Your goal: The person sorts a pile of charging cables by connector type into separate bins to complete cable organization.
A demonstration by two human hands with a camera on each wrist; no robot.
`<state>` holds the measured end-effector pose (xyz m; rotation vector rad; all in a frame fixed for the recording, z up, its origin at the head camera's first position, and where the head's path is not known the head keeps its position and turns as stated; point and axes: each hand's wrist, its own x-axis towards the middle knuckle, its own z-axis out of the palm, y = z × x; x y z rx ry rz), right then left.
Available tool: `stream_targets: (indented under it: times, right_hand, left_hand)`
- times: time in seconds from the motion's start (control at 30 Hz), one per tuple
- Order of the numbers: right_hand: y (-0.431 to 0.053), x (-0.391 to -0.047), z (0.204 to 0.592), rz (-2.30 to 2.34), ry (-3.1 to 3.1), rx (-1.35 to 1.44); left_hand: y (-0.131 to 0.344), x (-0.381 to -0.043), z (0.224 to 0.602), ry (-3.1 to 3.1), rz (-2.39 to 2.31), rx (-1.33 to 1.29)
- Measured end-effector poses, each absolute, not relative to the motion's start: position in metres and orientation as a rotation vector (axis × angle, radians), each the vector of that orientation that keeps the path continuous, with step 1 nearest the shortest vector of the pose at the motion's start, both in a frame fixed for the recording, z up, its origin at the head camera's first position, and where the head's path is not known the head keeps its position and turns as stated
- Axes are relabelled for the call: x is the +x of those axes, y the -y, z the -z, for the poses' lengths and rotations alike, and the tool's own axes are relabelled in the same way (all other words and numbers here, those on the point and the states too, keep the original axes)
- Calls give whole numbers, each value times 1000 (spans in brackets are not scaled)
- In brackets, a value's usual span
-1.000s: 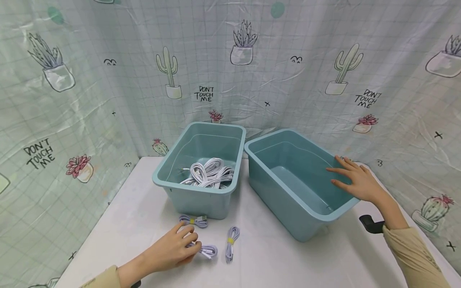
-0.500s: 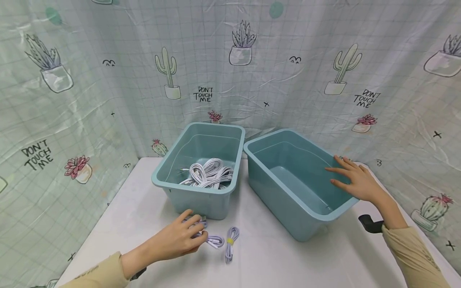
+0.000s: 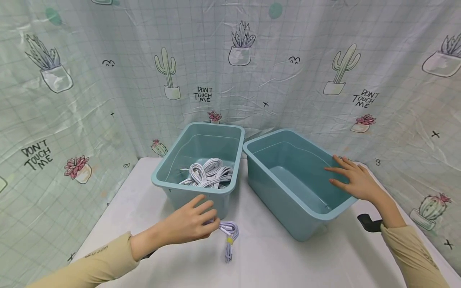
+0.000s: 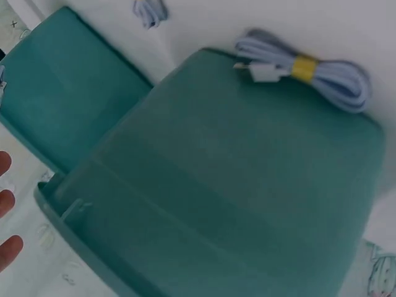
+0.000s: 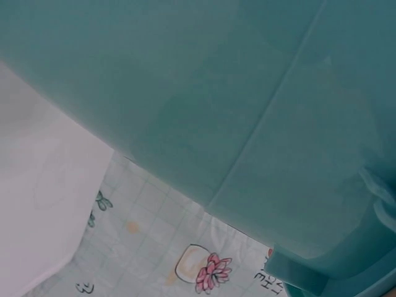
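My left hand (image 3: pixel 194 222) pinches a coiled pale-lilac cable (image 3: pixel 225 227) between thumb and fingers, raised in front of the left bin. In the left wrist view, its fingertips (image 4: pixel 9 250) show at the left edge. Below and beyond the held coil lies another cable with a yellow tie (image 3: pixel 229 244). A third tied cable (image 4: pixel 346 83) rests by the base of the left bin, hidden behind my hand in the head view. My right hand (image 3: pixel 358 182) lies over the right rim of the right bin (image 3: pixel 277 180), fingers loosely extended.
The left bin (image 3: pixel 198 192) holds several coiled white cables (image 3: pixel 212 172). Both teal bins stand side by side on a white table (image 3: pixel 273 260). A cactus-print curtain (image 3: pixel 288 92) encloses the back and sides.
My left hand has picked up a cable coil from the table and moved up and to the right with it. The right hand stays at the bin rim.
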<state>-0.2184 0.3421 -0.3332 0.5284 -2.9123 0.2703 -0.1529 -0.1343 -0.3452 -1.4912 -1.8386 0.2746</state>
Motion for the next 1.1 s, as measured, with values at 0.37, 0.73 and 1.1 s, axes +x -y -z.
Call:
stream_targets:
  times: [0.37,0.73,1.1]
  right_hand:
    - [-344,-220,338,-310,2886,520]
    - [-341,-217,332,-285,2911,526]
    - [-341,-217,333,-285,2897,524]
  left_hand:
    - [112,-167,305,1728,-355,-1460]
    - [95,-196,277,1706,-369,-1404]
    - [72,-227,255,1740,-352,-1329]
